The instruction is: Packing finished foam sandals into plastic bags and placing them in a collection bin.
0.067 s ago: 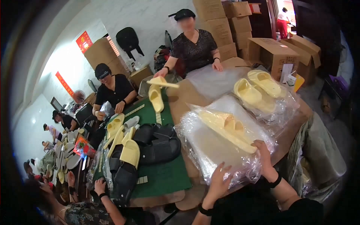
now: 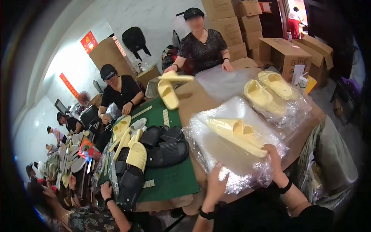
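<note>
A pair of pale yellow slippers [image 2: 235, 133] lies on a stack of clear plastic bags [image 2: 216, 154] in front of me. My right hand [image 2: 272, 156] grips the heel end of these slippers at the near right. My left hand [image 2: 215, 181] rests on the near edge of the bag stack, fingers spread on the plastic. A second yellow pair [image 2: 268, 91] sits on more plastic at the far right of the brown table [image 2: 197, 100].
Across the table a person [image 2: 203, 42] holds two yellow slippers [image 2: 170, 87]. Black slippers [image 2: 164, 147] and yellow ones [image 2: 129, 141] pile on a green mat [image 2: 170, 181]. Other workers sit along the left. Cardboard boxes [image 2: 286, 50] stand behind.
</note>
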Available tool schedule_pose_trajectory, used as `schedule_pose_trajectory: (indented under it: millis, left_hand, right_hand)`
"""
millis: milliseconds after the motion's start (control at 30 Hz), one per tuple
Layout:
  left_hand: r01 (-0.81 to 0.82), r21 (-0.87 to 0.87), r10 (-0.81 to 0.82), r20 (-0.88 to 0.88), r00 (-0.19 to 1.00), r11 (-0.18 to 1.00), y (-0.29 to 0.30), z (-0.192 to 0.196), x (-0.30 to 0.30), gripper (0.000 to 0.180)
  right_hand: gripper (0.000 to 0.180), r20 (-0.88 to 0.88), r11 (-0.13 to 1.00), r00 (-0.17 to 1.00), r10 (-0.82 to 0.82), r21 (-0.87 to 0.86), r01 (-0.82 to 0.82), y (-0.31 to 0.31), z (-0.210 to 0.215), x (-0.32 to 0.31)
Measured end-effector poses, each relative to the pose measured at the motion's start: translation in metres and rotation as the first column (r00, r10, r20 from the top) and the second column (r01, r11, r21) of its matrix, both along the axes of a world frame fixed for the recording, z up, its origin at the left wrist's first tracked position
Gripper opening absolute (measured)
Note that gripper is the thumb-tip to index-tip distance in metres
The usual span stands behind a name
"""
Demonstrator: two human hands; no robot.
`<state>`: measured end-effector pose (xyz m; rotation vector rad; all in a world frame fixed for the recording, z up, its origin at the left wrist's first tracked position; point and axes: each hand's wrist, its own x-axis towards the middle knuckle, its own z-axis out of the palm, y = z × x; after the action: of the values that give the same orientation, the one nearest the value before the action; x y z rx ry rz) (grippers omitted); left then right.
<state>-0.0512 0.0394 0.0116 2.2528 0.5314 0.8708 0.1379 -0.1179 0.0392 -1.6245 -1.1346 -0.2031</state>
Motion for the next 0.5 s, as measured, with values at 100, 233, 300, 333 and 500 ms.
schedule_pose_trajectory:
  millis: [100,233,300,333,500]
  left_hand:
    - [-0.275,-0.083,0.285,0.150,0.947,0.958,0.050,0.034,-0.017,0.032]
    - [-0.667,-0.004,0.667,-0.025,0.745,0.745,0.139,0.020,-0.048,0.054]
    - [-0.739,0.099,0.746,-0.082,0.661,0.666,0.177,-0.006,-0.067,0.059]
    - [-0.739,-0.015,0.735,-0.093,0.671,0.673,0.194,-0.018,-0.074,0.058]
    - [-0.502,-0.429,0.484,-0.158,0.860,0.751,0.191,0.033,-0.058,0.033]
  right_hand:
    - [0.030,-0.109,0.999,0.993,0.037,0.005,-0.037,-0.003,-0.007,-0.001]
    - [0.024,-0.264,0.988,0.959,0.101,0.137,-0.067,0.000,-0.010,0.000]
    - [0.023,-0.227,0.989,0.969,0.096,0.131,-0.068,0.002,-0.009,0.000]
    - [0.021,-0.184,0.992,0.980,0.071,0.114,-0.051,0.003,-0.008,0.000]
    - [0.038,-0.743,0.928,0.590,0.314,0.371,-0.027,0.005,-0.031,0.007]
